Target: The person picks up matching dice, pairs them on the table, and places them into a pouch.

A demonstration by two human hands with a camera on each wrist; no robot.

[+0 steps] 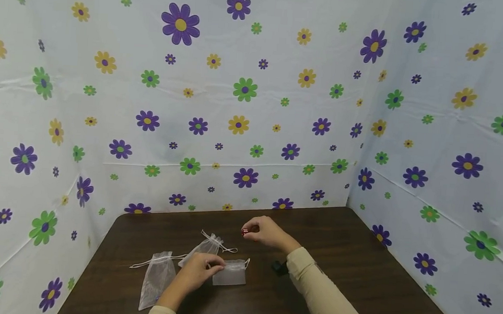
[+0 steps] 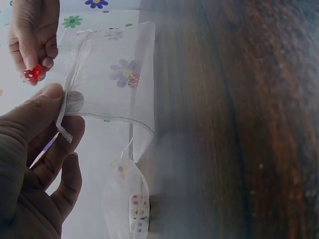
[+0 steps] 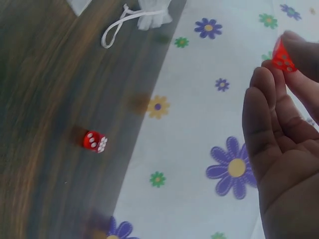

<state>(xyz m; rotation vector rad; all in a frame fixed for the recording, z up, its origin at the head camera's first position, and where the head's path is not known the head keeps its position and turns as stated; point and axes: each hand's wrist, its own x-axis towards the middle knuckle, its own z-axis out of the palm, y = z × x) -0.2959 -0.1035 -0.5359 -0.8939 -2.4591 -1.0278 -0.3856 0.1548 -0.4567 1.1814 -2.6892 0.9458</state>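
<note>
My left hand (image 1: 199,271) pinches the upper edge of a small sheer white drawstring bag (image 1: 229,276) between thumb and fingers. Above the table to the right, my right hand (image 1: 268,232) holds a red die (image 3: 283,59) with white dots at its fingertips. A second red die (image 3: 94,141) lies on the tabletop in the right wrist view. Through the mesh of the held bag, a small red dotted shape (image 2: 133,80) shows in the left wrist view; whether it is inside or behind I cannot tell.
Two more sheer drawstring bags lie on the dark wooden table (image 1: 316,233): one at left (image 1: 157,278), one farther back (image 1: 207,245). White dice (image 2: 138,211) show in a bag in the left wrist view. Flower-printed white sheets (image 1: 217,145) stand around the table.
</note>
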